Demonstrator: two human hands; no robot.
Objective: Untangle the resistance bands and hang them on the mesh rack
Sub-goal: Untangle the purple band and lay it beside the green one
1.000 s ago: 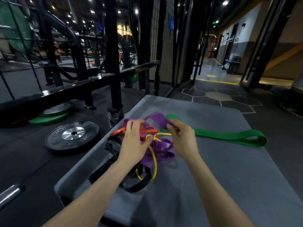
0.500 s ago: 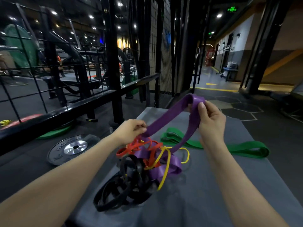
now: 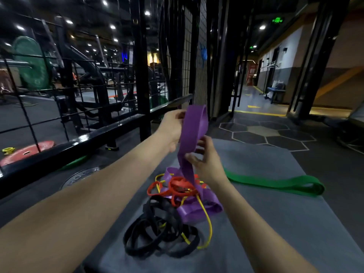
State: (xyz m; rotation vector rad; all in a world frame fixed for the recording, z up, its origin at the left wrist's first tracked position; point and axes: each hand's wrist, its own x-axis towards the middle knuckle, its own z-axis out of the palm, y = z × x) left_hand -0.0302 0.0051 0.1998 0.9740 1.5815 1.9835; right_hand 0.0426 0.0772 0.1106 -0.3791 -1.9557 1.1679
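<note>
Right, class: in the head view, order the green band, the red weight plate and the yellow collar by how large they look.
1. green band, though it lies nearer the camera
2. red weight plate, partly behind a rail
3. yellow collar, clearly smallest

A grey padded desk (image 3: 295, 223) carries the bands. A flat green band (image 3: 275, 183) lies stretched out alone toward its right edge. Nearer the middle sits a tangled heap: black bands (image 3: 157, 239) at the front, with red (image 3: 177, 186), yellow (image 3: 208, 219) and purple (image 3: 199, 207) loops knotted together behind.
</note>
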